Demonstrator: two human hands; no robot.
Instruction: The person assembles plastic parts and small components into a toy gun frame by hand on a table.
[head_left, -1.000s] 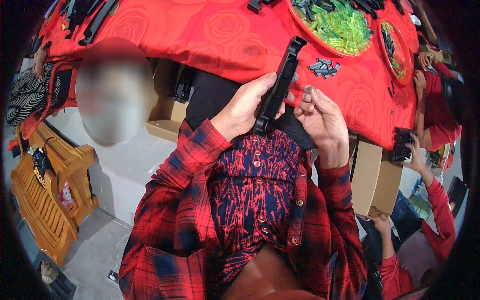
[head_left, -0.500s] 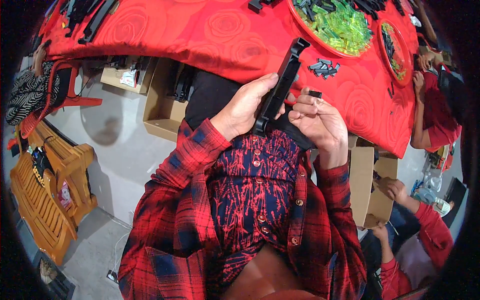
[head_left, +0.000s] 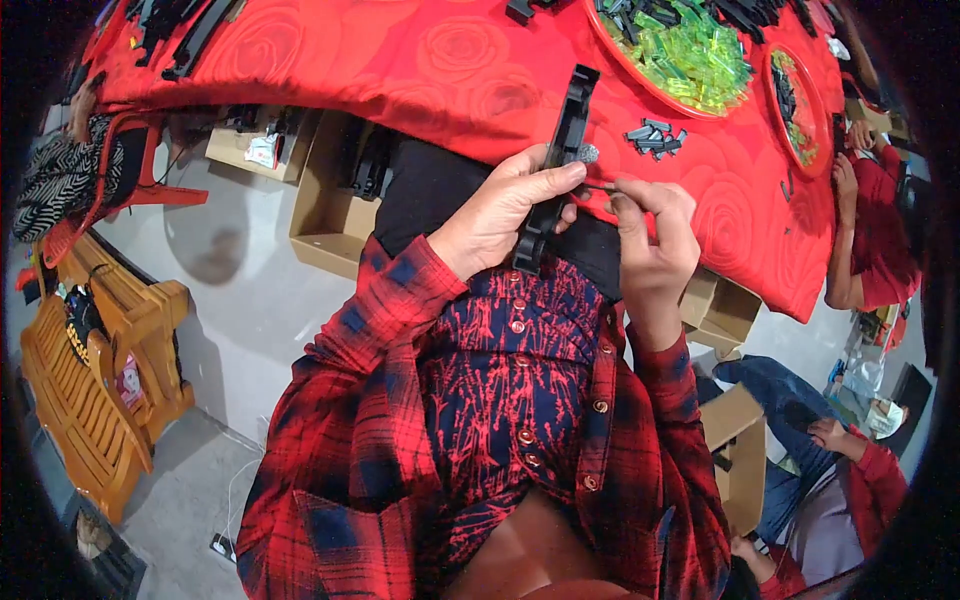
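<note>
From my end: left hand (head_left: 515,205) clamped round a long black part (head_left: 570,120), held tilted by the near edge of the table (head_left: 380,75). Right hand (head_left: 655,235) just beside, fingertips pinching a thin dark piece (head_left: 601,188), too small to identify. Step, I judge: fitting; next calls for a steady left grip and careful aligning.

So the held part (head_left: 571,110) sits in the left hand (head_left: 505,205), right hand (head_left: 660,225) just to its right, both at the near edge of the worktop (head_left: 380,60). Loose pieces (head_left: 655,138) lie on top beyond the right hand, bigger tray (head_left: 618,63) right behind them, smaller tray (head_left: 813,100) further right. Box (head_left: 335,215)'s left of the lap (head_left: 430,185), seat (head_left: 90,400) further left on the floor (head_left: 250,310).
</note>
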